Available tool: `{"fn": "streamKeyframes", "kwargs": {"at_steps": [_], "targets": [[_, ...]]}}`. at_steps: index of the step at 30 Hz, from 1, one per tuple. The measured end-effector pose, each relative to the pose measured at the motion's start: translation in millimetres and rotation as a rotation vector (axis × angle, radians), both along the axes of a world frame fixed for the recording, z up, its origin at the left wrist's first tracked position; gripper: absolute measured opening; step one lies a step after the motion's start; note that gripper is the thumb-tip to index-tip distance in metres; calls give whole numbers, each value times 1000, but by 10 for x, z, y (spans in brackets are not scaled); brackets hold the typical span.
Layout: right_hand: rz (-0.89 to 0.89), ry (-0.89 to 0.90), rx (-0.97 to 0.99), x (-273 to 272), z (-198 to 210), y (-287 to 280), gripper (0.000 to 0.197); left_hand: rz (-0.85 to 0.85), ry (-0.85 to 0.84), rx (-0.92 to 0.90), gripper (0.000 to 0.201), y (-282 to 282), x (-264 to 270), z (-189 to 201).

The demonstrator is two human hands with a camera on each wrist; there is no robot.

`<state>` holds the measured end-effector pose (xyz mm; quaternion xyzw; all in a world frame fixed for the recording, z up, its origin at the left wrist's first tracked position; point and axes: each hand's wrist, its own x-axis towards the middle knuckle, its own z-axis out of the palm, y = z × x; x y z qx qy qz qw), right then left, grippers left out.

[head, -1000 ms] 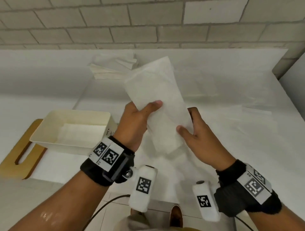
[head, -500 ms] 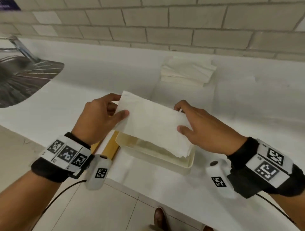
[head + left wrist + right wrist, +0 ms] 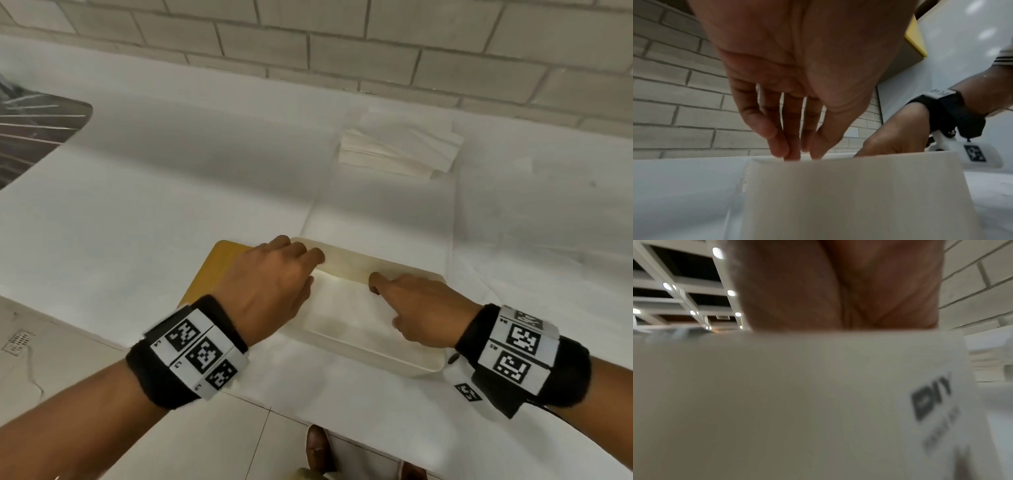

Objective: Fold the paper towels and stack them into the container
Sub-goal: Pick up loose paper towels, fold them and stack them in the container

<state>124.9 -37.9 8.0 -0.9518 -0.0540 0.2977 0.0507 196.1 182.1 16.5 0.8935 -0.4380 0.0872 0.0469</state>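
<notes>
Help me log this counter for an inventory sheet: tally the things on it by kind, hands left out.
Container: 1
Folded paper towel inside it: 1 visible
Pile of unfolded paper towels: 1 pile, sheets too many to count
Yellow board under the container: 1
Total: 4

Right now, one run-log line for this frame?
stage: placing | folded white paper towel: inside cream rectangular container | left hand: open, over the towel | right hand: open, over the towel | unfolded white towel stack: behind, waiting

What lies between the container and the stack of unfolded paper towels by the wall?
In the head view, only bare white counter separates the container from the paper towel stack.
</notes>
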Motion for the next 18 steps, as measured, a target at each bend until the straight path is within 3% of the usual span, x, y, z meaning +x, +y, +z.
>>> {"fn": "streamKeyframes", "kwargs": {"at_steps": [5, 11, 14, 18], "targets": [[40, -43, -96, 3, -126, -3, 40, -28, 124, -29, 19, -71, -21, -63], [138, -119, -101, -56, -185, 38, 68, 27, 204, -107, 18, -49, -60, 39], [129, -148, -24, -69, -43, 20, 64, 50, 192, -117, 19, -97, -136, 169], [146, -324, 148, -273, 373, -83, 55, 140, 265, -199, 21, -293, -333, 537]]}}
